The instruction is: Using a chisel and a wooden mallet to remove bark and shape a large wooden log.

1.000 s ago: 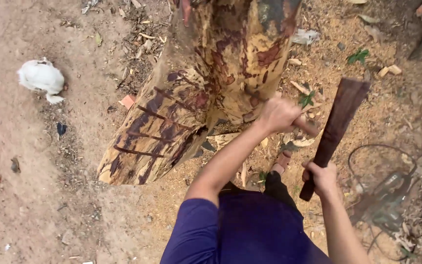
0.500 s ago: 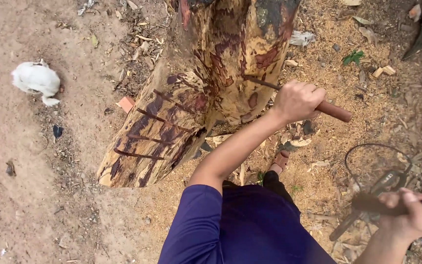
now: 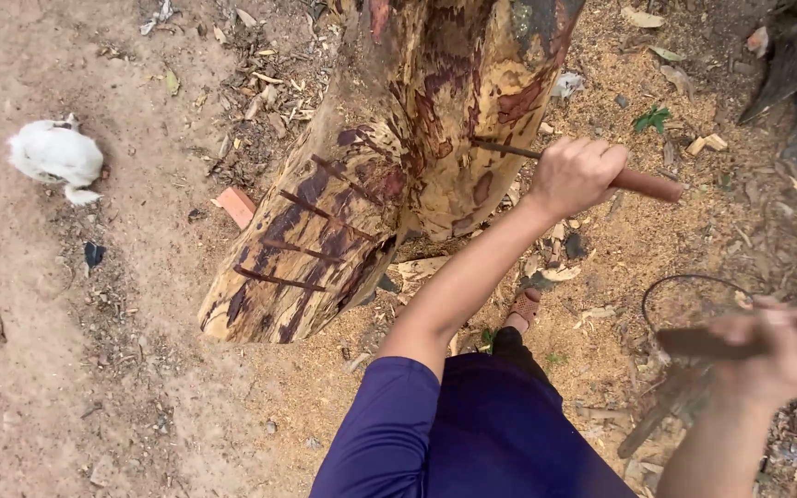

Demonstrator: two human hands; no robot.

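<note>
- Left hand [image 3: 576, 173] stays fisted on the chisel [image 3: 601, 170], tip against the carved log [image 3: 398, 157].
- Right hand [image 3: 772, 355], clenched around the blurred mallet [image 3: 721, 343], has swung back from the chisel.

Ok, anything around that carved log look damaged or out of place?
A white chicken sits on the bare dirt left of the big carved log, and a broken reddish brick piece lies near the log's base.

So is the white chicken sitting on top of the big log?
No, the white chicken stands on bare dirt, well apart from the log.
</note>
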